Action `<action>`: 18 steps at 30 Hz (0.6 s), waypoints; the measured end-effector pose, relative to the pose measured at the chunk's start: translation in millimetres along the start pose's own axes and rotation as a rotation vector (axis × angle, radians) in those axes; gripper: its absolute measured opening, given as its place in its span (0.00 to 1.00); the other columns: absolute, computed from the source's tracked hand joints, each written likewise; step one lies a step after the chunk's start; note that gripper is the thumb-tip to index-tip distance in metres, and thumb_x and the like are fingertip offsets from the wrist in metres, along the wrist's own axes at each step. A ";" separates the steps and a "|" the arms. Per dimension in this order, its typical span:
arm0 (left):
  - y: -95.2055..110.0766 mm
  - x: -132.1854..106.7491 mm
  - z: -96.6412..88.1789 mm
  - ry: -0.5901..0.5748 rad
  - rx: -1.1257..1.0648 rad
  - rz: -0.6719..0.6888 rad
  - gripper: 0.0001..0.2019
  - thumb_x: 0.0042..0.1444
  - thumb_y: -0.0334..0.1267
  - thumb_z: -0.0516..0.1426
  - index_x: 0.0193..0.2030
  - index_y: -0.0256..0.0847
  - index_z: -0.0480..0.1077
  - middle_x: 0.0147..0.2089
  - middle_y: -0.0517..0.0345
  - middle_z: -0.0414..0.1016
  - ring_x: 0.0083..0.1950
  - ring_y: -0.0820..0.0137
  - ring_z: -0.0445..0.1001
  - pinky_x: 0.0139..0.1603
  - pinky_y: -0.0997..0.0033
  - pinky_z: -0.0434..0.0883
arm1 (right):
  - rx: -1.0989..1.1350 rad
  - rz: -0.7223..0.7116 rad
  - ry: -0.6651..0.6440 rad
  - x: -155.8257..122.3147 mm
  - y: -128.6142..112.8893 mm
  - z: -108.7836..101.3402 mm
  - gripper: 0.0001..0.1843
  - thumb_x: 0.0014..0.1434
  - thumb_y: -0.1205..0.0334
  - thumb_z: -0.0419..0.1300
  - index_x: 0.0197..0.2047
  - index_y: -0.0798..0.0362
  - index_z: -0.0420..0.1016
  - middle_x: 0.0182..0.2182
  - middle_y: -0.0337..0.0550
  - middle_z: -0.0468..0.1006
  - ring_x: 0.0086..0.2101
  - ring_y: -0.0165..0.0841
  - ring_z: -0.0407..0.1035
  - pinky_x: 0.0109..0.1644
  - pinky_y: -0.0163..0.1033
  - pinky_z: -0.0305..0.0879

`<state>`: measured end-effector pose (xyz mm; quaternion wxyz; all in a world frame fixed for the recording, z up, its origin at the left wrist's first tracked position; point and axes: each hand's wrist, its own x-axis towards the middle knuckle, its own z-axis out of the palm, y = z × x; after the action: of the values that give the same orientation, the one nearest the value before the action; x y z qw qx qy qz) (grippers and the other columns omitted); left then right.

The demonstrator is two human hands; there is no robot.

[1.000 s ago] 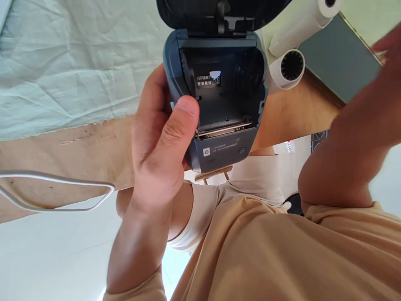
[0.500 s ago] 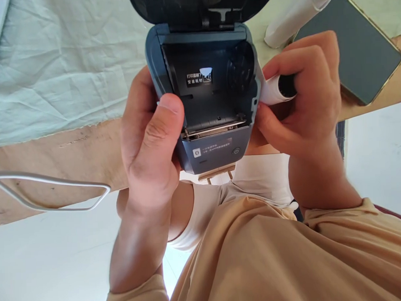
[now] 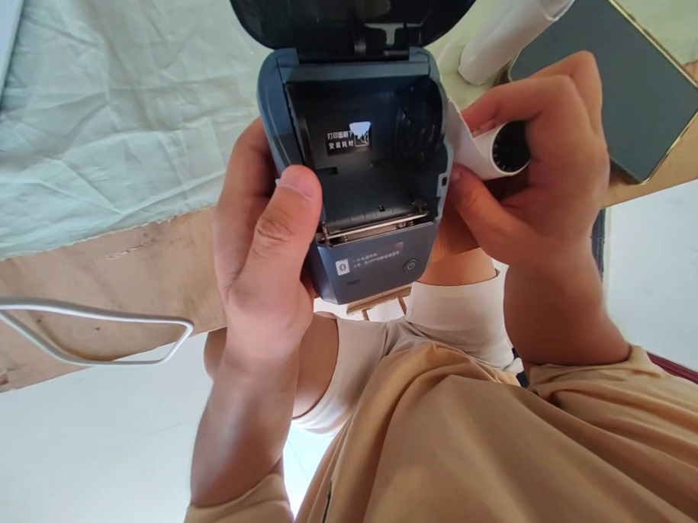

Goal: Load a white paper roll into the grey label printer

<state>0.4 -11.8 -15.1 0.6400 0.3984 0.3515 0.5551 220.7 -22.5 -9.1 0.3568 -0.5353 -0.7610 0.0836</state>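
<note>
One printer [image 3: 377,260] (black lid [image 3: 352,13] raised) is gripped in the curled left hand [image 3: 269,257]; the right hand [image 3: 557,155], partly closed, pinches a white roll [image 3: 476,154] beside it

The printer bay [image 3: 369,184] lies open from above, the raised lid [image 3: 340,14] blocking its far side.

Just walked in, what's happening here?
The person's left hand grips a dark blue-grey plastic printer, its glossy black lid open. The right hand holds a black-cored white paper roll outside the printer, beside its right edge. Another white cylindrical roll is beyond, by a gold-edged, dark grey-green rectangular slab.
</note>
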 end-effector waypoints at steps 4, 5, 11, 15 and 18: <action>3.8 -1.8 3.9 0.000 -0.023 -0.066 0.22 0.60 0.57 0.66 0.53 0.45 0.77 0.54 0.53 0.81 0.69 0.51 0.77 0.53 0.61 0.84 | 0.177 0.083 -0.003 -3.1 1.5 2.4 0.22 0.63 0.62 0.62 0.59 0.43 0.68 0.48 0.43 0.72 0.44 0.32 0.70 0.49 0.42 0.68; 4.9 -2.4 4.9 0.005 -0.025 -0.081 0.21 0.61 0.55 0.65 0.54 0.45 0.77 0.55 0.53 0.81 0.69 0.51 0.77 0.54 0.60 0.85 | 0.224 0.090 0.004 -3.8 1.0 2.8 0.23 0.63 0.62 0.62 0.61 0.42 0.67 0.48 0.43 0.71 0.43 0.32 0.70 0.48 0.42 0.67; 19.9 -6.1 12.5 0.023 -0.015 -0.143 0.23 0.63 0.58 0.63 0.56 0.43 0.76 0.60 0.53 0.79 0.73 0.50 0.74 0.61 0.54 0.85 | 0.121 0.062 0.006 -1.3 -4.3 0.4 0.17 0.57 0.66 0.55 0.50 0.48 0.73 0.43 0.44 0.75 0.46 0.34 0.72 0.51 0.44 0.69; 23.3 -6.7 12.6 0.036 0.047 -0.163 0.16 0.69 0.49 0.59 0.55 0.41 0.75 0.62 0.51 0.78 0.75 0.52 0.72 0.65 0.54 0.83 | 0.045 -0.039 0.022 -1.4 -0.1 2.4 0.17 0.60 0.62 0.63 0.53 0.47 0.72 0.44 0.42 0.75 0.46 0.32 0.70 0.50 0.42 0.67; 13.4 -6.2 7.3 0.031 -0.042 -0.085 0.19 0.65 0.53 0.62 0.53 0.42 0.74 0.61 0.50 0.79 0.73 0.51 0.74 0.63 0.54 0.84 | 0.222 -0.006 0.036 -4.9 3.2 3.7 0.27 0.60 0.67 0.60 0.62 0.44 0.68 0.45 0.40 0.75 0.43 0.30 0.72 0.45 0.39 0.64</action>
<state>0.3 -17.9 0.1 0.6656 0.3609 0.3666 0.5406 221.6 -24.4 -15.7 0.4277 -0.4919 -0.7420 0.1565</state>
